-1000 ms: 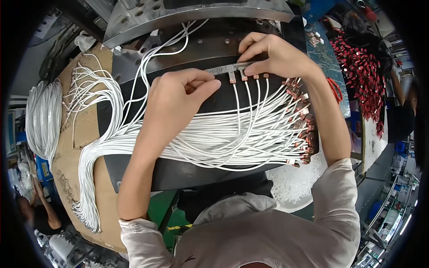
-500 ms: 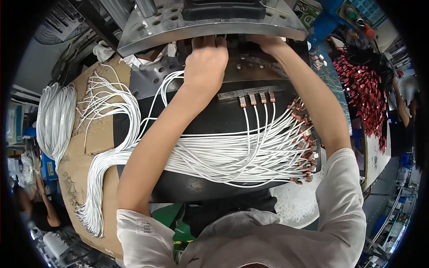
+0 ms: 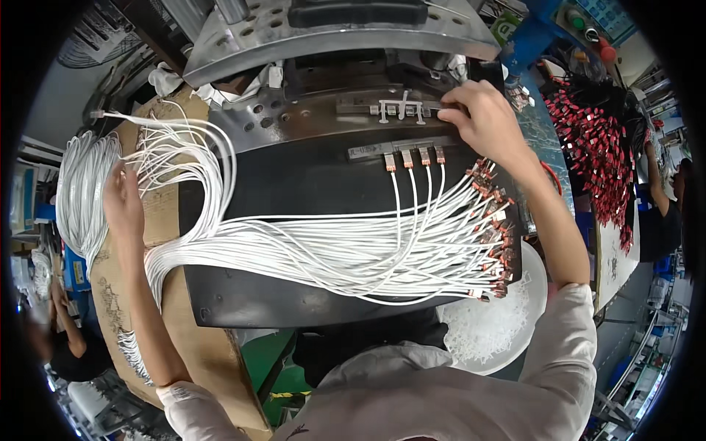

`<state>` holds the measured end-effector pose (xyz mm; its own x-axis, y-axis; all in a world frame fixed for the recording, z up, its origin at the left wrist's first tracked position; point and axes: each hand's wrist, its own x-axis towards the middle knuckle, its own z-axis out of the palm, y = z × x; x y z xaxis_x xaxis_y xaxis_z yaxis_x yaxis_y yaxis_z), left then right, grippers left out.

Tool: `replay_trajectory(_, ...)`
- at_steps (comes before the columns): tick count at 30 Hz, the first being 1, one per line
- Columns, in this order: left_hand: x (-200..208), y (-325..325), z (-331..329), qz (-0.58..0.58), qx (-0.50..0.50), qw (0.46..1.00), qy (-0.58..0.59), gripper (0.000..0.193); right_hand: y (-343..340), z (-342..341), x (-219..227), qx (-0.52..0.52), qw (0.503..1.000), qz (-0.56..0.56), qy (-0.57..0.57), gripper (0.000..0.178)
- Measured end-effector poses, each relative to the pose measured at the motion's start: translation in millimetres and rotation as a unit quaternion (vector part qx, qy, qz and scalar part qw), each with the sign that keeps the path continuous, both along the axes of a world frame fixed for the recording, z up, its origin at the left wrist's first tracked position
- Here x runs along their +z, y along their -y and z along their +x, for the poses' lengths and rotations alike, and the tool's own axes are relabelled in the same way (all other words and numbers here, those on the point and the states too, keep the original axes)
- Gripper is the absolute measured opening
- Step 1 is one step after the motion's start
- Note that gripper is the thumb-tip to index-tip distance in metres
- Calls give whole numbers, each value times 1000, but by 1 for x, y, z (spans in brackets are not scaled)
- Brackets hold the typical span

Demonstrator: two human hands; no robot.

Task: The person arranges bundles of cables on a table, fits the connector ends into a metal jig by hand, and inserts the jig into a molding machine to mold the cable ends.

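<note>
From where I stand, the person's left hand (image 3: 123,198) is half curled among the loose ends of the white cables (image 3: 331,250) over the cardboard (image 3: 209,364), while the right hand (image 3: 444,109) bends thumb and forefinger at the right end of a dark metal bar (image 3: 354,106) carrying a pale branched plastic piece (image 3: 402,107); I can't tell whether either one grips. Just nearer the person, four copper-coloured connectors (image 3: 408,158) line a metal strip (image 3: 365,151) on the black table (image 3: 257,305), and the cable bundle spreads across below them. Farther out, a heavy steel plate (image 3: 338,45) overhangs the bar, a coil of white cable (image 3: 84,198) sits at the left, and red-tipped black leads (image 3: 592,140) heap at the right.
</note>
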<state>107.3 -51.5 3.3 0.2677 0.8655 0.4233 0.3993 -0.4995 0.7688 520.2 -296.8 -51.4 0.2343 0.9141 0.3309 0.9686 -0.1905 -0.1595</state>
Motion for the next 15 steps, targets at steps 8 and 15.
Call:
replay_trajectory(8, -46, 117, 23, 189, -247, 910, -275, 22, -20, -41, 74, 102, 905, -170, -378, 21)
replay_trajectory(15, -38, 182, 102, 193, -393, 886, -150, 38, 36, -14, 21, 135, 983, -123, -33, 33)
